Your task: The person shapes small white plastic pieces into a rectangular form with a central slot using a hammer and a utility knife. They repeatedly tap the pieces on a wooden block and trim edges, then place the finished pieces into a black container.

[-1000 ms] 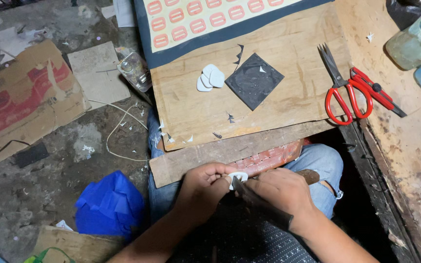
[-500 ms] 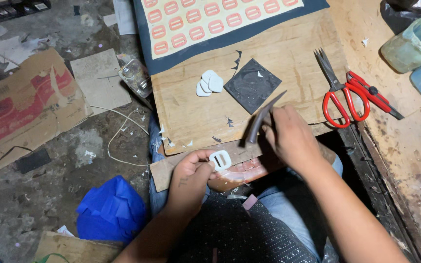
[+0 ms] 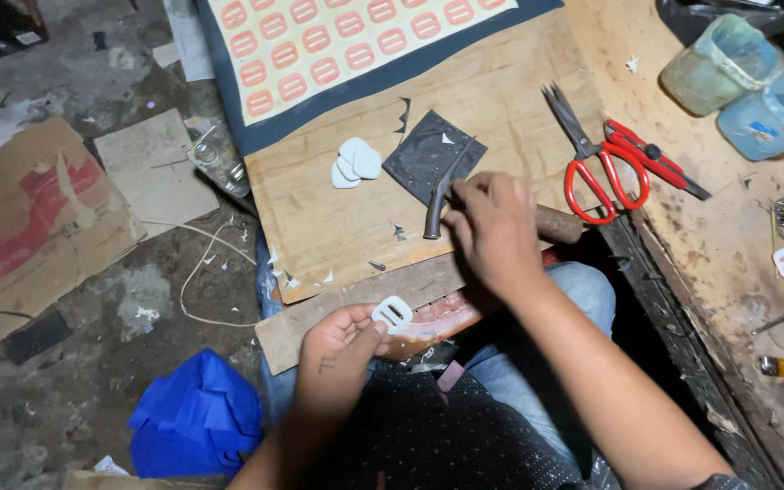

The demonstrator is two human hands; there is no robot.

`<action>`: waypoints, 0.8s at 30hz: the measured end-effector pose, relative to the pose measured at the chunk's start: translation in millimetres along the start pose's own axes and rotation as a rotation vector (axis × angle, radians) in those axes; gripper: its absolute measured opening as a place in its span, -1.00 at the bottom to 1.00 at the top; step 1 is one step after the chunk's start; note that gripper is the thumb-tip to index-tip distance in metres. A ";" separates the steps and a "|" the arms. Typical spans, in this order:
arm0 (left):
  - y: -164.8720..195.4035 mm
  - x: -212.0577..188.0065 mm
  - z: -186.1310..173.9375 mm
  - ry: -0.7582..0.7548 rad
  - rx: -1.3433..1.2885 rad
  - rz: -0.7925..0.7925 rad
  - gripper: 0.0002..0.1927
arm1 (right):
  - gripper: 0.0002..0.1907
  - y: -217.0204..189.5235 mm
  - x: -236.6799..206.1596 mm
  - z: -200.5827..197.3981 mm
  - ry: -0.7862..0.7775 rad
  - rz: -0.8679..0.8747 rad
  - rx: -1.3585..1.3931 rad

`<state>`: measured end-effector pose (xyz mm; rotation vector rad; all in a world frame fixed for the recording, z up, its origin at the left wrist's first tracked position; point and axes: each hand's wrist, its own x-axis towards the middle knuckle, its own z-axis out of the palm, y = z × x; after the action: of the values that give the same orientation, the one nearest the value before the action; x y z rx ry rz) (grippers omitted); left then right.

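My left hand [image 3: 342,343] holds a small white plastic buckle [image 3: 393,314] between thumb and fingers, over the near edge of a wooden board [image 3: 356,227]. My right hand [image 3: 492,227] rests on the board and grips a curved metal blade with a wooden handle [image 3: 439,201]; the blade tip lies on a dark square of leather-like sheet [image 3: 433,156]. Three white teardrop-shaped pieces [image 3: 354,163] lie on the board to the left of the dark square.
Red-handled scissors [image 3: 602,163] lie at the board's right edge. A sheet of pink oval shapes on dark backing [image 3: 338,45] lies beyond. Two plastic containers [image 3: 746,82] stand top right. A blue bag [image 3: 197,417] and cardboard [image 3: 29,218] lie on the floor to the left.
Both hands were together at my lap on the buckle. My right hand lifted the blade up onto the board to the dark square; my left hand stayed low holding the buckle.
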<state>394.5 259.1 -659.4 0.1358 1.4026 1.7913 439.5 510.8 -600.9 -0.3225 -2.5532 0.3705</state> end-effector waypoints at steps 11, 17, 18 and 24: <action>-74.4 33.3 76.6 0.140 0.310 0.233 -0.82 | -0.56 59.3 -152.8 -32.3 -0.108 0.088 0.272; -136.9 52.5 127.3 0.173 0.399 0.226 -0.80 | -0.34 132.6 -249.3 -11.0 -0.101 0.074 0.215; -143.6 55.9 137.5 0.176 0.411 0.226 -0.80 | -0.31 145.8 -261.1 -5.5 -0.110 0.084 0.225; -185.8 69.6 183.4 0.182 0.546 0.215 -0.79 | -0.20 208.4 -306.7 -15.8 -0.188 0.113 0.327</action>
<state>549.1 447.8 -775.6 0.4317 2.0511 1.5706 734.0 616.6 -800.6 -0.3220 -2.6023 0.8856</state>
